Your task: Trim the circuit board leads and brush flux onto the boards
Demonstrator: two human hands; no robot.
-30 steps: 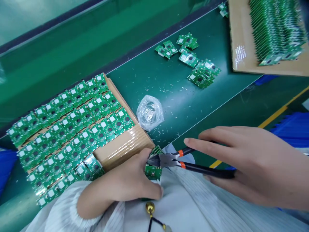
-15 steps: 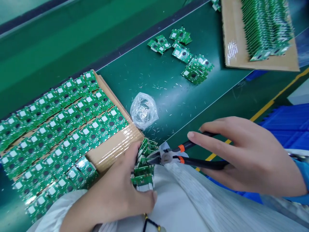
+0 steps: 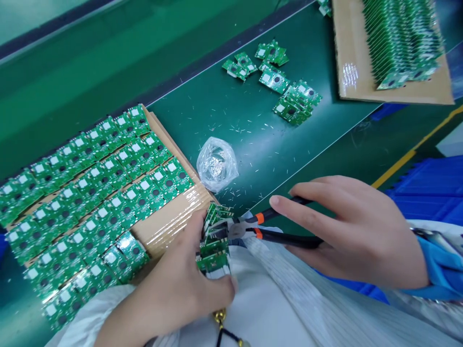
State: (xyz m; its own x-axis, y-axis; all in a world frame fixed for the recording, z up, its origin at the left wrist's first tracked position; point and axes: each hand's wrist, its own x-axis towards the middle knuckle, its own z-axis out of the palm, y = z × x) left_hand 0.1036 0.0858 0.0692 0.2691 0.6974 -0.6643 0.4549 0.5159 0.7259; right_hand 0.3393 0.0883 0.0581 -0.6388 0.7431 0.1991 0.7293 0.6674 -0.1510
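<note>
Your left hand [image 3: 181, 284] is clamped around a stack of green circuit boards [image 3: 213, 238], fingers and thumb closed on it, with the boards standing on edge just past your fingertips; your right hand [image 3: 347, 231] has its fingers curled around the black handles of a pair of diagonal cutters [image 3: 253, 231], with the index finger lying along the upper handle; the orange-collared head reaches across from those fingers, and its jaws sit against the right edge of the stack, though you cannot tell how far they are closed. Below both hands lies your white striped smock [image 3: 289, 299], with a gold bead on a dark cord [image 3: 219, 316] just under your left fingers; a blue sleeve [image 3: 434, 265] runs out behind your right hand. Just beyond your left fingers, a cardboard tray [image 3: 170, 226] carries rows of flat green boards [image 3: 108, 193]; past your fingertips, a wad of clear plastic bag [image 3: 217, 164] sits on the green bench [image 3: 253, 120] among pale clippings; farther out lie loose boards [image 3: 289, 96]; farthest, a cardboard sheet [image 3: 352, 58] holds boards in leaning rows [image 3: 401, 43], and a blue crate [image 3: 427, 193] sits off beyond your right fingers.
</note>
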